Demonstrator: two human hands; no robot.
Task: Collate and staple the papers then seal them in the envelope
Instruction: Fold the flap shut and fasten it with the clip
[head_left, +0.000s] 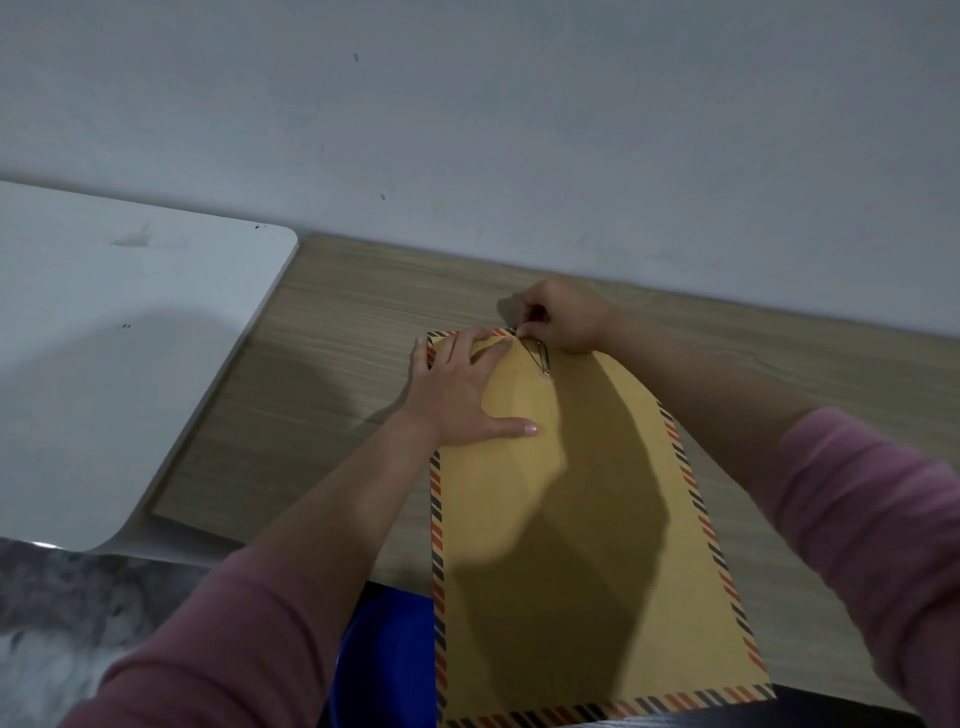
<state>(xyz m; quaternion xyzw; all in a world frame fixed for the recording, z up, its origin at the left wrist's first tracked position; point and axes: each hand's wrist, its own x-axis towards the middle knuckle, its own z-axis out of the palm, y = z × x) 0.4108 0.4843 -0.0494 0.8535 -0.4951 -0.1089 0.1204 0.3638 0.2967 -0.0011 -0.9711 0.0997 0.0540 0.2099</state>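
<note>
- The envelope lies flat on the wooden bench, its near end hanging past the bench edge towards the person.
- The left hand is spread wide and pressed flat on the envelope's far left corner, holding it down.
- The right hand is pinched narrow at the far edge, fingertips on what looks like a thin string or wire clasp at the flap; exactly what it grips is too small to tell.
- No papers or stapler show, so the sheets are probably already inside, and the closing is likely the step in hand.
- Risks: pulling hard on the clasp could tear the flap or drag the envelope, and since it overhangs, easing the left hand's pressure could let it slide off.
- Nearby: a white board on the left and something blue below the bench edge; neither blocks the hands.
</note>
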